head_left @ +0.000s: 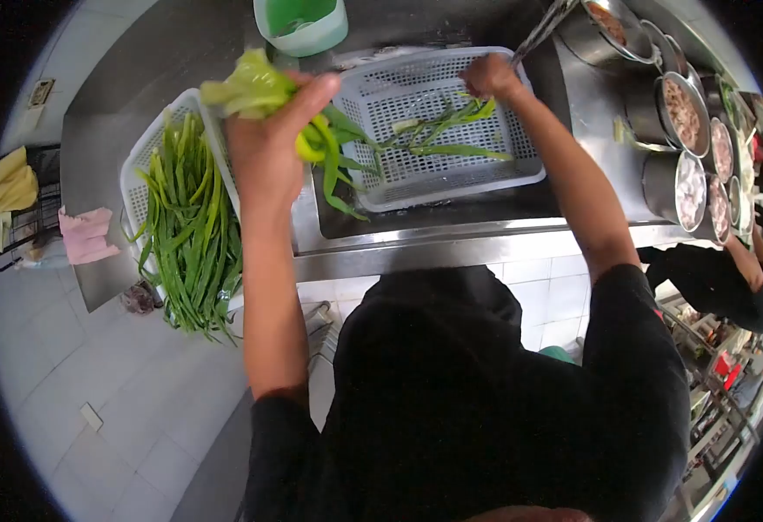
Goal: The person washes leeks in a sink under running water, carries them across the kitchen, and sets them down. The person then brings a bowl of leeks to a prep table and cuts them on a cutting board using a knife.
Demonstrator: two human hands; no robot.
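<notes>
My left hand (268,143) is closed round a bunch of green vegetable (255,83), its pale yellow-green end up and long leaves hanging to the right. The hand is over the left side of a white perforated basket (381,202) set in a metal sink. More green stalks (451,130) lie inside that basket. At its far right corner is my right hand (492,76), fingers curled; what they hold is hidden. Beside this hand, a streaky, shiny stream (545,33) looks like running water. A second white basket (138,178), at left, is heaped with long green stalks (186,226).
A white container with green contents (329,33) stands behind the sink. Metal pots of food (659,174) line the right side. A pink cloth (87,235) lies at the counter's left edge. Another person in black (712,283) is at the far right.
</notes>
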